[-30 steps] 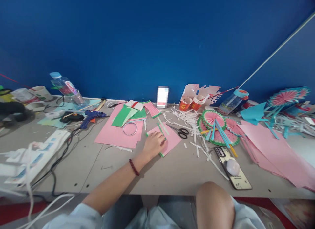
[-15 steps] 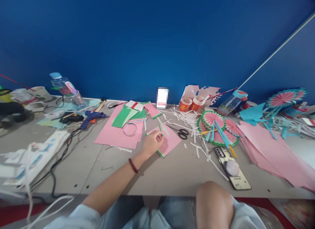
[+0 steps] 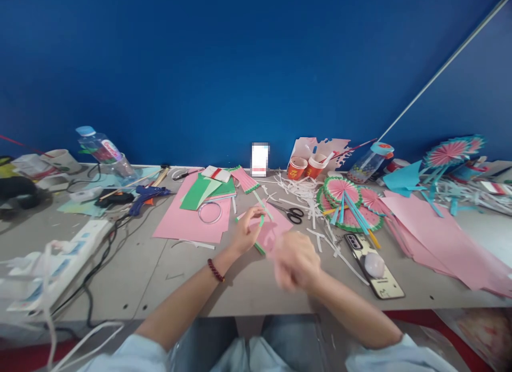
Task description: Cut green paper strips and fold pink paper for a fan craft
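My left hand (image 3: 245,233), with a beaded bracelet on its wrist, pinches a small green paper strip (image 3: 262,221) between thumb and fingers. Under and beyond it lies a pink paper sheet (image 3: 280,222) with green edging, partly covered by both hands. My right hand (image 3: 296,260) hovers over the near right side of that sheet, smeared by motion, so its fingers cannot be made out. Black-handled scissors (image 3: 295,216) rest just right of the sheet. Behind it sits a pleated pink paper piece (image 3: 245,180) with green edges.
Pink sheets (image 3: 172,225), green paper (image 3: 196,193) and a wire ring (image 3: 210,212) lie left. A glue gun (image 3: 146,197) and power strip (image 3: 76,254) are farther left. Rightward are paper scraps (image 3: 306,188), paper fans (image 3: 344,193), cups (image 3: 297,169) and a phone (image 3: 374,268).
My right hand has come up from the table's near edge to beside my left hand. The left hand stays over the pink sheet, and the green strip shows more clearly in its fingers.
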`<state>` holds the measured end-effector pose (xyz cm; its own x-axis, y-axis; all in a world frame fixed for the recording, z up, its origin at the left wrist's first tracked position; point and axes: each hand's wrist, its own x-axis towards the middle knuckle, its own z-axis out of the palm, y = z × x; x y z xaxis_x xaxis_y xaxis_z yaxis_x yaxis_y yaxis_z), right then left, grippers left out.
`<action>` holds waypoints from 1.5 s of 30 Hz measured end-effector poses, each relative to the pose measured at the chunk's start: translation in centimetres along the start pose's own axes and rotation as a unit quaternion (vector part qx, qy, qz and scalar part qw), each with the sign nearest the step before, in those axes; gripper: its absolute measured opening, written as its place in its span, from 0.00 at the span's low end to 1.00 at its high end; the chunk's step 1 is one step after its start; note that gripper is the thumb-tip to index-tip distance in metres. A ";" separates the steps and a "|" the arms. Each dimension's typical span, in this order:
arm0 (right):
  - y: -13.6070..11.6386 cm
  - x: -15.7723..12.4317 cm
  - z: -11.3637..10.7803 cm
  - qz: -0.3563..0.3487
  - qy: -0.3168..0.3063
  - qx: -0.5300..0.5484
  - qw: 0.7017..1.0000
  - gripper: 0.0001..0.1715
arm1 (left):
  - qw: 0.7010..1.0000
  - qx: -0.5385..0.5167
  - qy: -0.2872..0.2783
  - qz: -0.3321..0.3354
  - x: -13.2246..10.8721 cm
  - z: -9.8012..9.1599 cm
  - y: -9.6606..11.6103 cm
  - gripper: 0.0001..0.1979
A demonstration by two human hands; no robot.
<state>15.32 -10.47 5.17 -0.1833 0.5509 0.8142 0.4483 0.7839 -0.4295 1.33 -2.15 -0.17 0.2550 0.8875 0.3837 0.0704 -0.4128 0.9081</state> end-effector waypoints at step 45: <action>9.0 -0.9 1.9 0.472 -0.027 0.341 0.813 0.20 | 0.962 -0.184 0.023 -0.199 0.5 0.8 0.8 0.13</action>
<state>17.89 -3.33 -0.15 -0.0848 0.9963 -0.0130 -0.1740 -0.0276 -0.9844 2.26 -2.16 0.64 0.2358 0.9718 -0.0067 -0.1948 0.0540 0.9793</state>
